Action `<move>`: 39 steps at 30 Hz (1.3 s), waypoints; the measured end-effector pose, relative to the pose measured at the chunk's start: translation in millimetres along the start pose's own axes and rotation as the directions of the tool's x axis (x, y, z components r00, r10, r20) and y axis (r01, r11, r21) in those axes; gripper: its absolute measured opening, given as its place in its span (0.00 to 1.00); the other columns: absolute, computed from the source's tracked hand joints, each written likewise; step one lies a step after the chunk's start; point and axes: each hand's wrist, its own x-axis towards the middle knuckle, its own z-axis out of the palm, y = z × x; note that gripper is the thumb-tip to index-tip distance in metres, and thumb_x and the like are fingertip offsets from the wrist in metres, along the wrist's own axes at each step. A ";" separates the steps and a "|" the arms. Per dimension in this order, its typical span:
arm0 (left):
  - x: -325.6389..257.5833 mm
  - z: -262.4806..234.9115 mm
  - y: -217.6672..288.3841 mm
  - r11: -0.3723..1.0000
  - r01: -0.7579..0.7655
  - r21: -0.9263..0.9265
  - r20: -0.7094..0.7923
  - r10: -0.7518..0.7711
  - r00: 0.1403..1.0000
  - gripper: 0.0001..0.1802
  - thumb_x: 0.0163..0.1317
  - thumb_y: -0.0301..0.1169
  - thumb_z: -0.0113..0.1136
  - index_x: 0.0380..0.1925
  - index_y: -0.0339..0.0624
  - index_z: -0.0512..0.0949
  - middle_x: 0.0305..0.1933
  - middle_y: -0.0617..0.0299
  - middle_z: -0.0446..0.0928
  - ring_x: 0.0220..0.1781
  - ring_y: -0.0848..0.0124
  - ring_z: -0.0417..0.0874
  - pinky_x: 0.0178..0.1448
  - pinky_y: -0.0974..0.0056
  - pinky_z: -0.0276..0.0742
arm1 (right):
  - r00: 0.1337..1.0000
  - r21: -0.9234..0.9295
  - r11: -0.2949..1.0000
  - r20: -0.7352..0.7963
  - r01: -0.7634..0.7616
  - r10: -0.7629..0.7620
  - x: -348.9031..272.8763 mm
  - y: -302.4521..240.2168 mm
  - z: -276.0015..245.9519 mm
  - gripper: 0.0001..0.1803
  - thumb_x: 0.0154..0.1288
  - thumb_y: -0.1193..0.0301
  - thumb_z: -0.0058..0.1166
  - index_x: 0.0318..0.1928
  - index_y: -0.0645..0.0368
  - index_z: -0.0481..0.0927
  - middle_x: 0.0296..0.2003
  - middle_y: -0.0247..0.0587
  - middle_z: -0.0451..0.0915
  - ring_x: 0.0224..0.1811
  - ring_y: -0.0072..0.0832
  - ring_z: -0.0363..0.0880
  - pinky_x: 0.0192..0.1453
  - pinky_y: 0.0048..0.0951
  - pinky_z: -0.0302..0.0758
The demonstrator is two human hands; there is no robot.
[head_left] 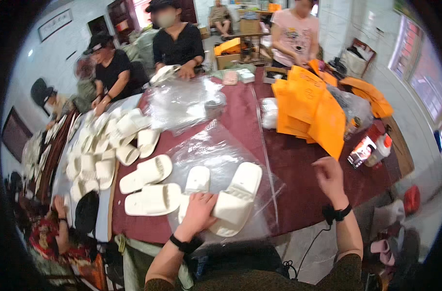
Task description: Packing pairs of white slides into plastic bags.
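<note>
Dark sleeves point(342, 271) come closest, your own, on the near side of the clear plastic sheet point(216, 145), and it's all about touch now! Press lightly: those straps look soft and would likely dent under a hard squeeze. Set both shoes flat and side by side, and mind the film, since thin plastic probably wrinkles under a sliding sole. Bring the free hand in to steady the edge and you should have better control.

Down to the fingers, and it's close work! One white slipper point(197, 178) lies on the sheet's left part, its near end running under your left hand point(197, 213). The second slipper point(240, 194) sits on the sheet's right part, its strap right against those bent fingers. A firm pinch or just a touch? From this angle, you cannot tell.

Right of the sheet, your right hand point(327, 177) has loosely curled fingers with nothing visible in them, well apart from both slippers but near the lowest corner of the orange bags point(303, 106). Left of the sheet, another slipper pair point(148, 200) lies on the red cloth point(303, 199).
</note>
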 end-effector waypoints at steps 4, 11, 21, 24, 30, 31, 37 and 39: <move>-22.3 -18.1 10.4 0.992 0.088 -0.087 -0.042 -0.092 0.995 0.47 0.40 0.41 0.76 0.64 0.42 0.69 0.63 0.47 0.69 0.64 0.50 0.68 0.70 0.44 0.59 | 0.864 0.298 0.916 0.345 0.271 -0.367 46.8 -84.3 88.9 0.16 0.53 0.79 0.62 0.44 0.55 0.82 0.43 0.42 0.81 0.48 0.42 0.79 0.52 0.39 0.77; -93.0 -7.3 17.8 0.836 0.545 -0.067 -0.212 -0.546 0.811 0.59 0.45 0.53 0.75 0.72 0.38 0.56 0.72 0.33 0.54 0.73 0.34 0.55 0.74 0.33 0.50 | 0.468 0.377 0.831 0.694 0.410 -0.546 55.4 -123.4 198.9 0.45 0.47 0.69 0.65 0.69 0.54 0.65 0.64 0.49 0.69 0.65 0.48 0.66 0.69 0.44 0.65; -110.5 -19.9 -20.1 0.926 0.337 -0.173 -0.096 -0.356 0.929 0.59 0.48 0.61 0.69 0.73 0.40 0.55 0.72 0.40 0.61 0.75 0.39 0.58 0.75 0.41 0.54 | 0.432 0.693 0.667 0.531 0.275 -0.729 27.2 -170.3 238.9 0.15 0.51 0.72 0.61 0.42 0.61 0.80 0.54 0.44 0.75 0.58 0.45 0.71 0.60 0.39 0.72; -119.7 -20.6 -34.0 0.916 0.336 -0.219 -0.103 -0.364 0.926 0.56 0.51 0.62 0.65 0.73 0.43 0.56 0.72 0.43 0.62 0.75 0.45 0.59 0.75 0.41 0.53 | 0.474 0.649 0.720 0.567 0.247 -0.673 21.9 -170.8 228.5 0.14 0.52 0.73 0.60 0.41 0.61 0.79 0.45 0.44 0.79 0.51 0.44 0.74 0.54 0.39 0.74; -134.7 -21.6 -76.9 0.816 0.554 -0.163 -0.138 -0.575 0.806 0.44 0.64 0.58 0.54 0.72 0.43 0.59 0.72 0.45 0.64 0.75 0.49 0.61 0.76 0.40 0.50 | 0.832 0.494 0.846 0.372 0.198 -0.412 15.9 -158.8 165.7 0.11 0.54 0.73 0.59 0.39 0.61 0.79 0.33 0.44 0.78 0.36 0.42 0.76 0.40 0.35 0.74; -136.9 -20.8 -82.9 0.797 0.597 -0.097 -0.189 -0.603 0.775 0.44 0.64 0.58 0.54 0.71 0.41 0.61 0.71 0.45 0.65 0.75 0.48 0.61 0.76 0.40 0.51 | 0.894 0.458 0.885 0.355 0.090 -0.275 10.1 -156.7 157.9 0.10 0.55 0.74 0.59 0.38 0.61 0.79 0.33 0.45 0.78 0.35 0.41 0.76 0.39 0.34 0.74; -96.9 -37.1 -34.4 0.879 0.473 -0.061 -0.256 -0.472 0.844 0.35 0.52 0.38 0.72 0.58 0.33 0.72 0.65 0.36 0.68 0.71 0.42 0.64 0.71 0.44 0.61 | 0.961 0.355 0.899 0.194 -0.256 0.198 -16.5 -116.5 160.8 0.08 0.59 0.76 0.57 0.39 0.65 0.77 0.29 0.48 0.76 0.32 0.42 0.77 0.37 0.36 0.73; -83.9 -12.1 -5.3 0.974 0.218 -0.067 -0.173 -0.226 0.959 0.34 0.55 0.39 0.70 0.59 0.35 0.72 0.66 0.39 0.68 0.70 0.44 0.66 0.71 0.48 0.66 | 0.972 0.076 0.992 0.221 -0.102 0.083 -26.4 -108.1 174.6 0.13 0.61 0.66 0.60 0.39 0.64 0.79 0.40 0.49 0.76 0.38 0.44 0.79 0.41 0.42 0.76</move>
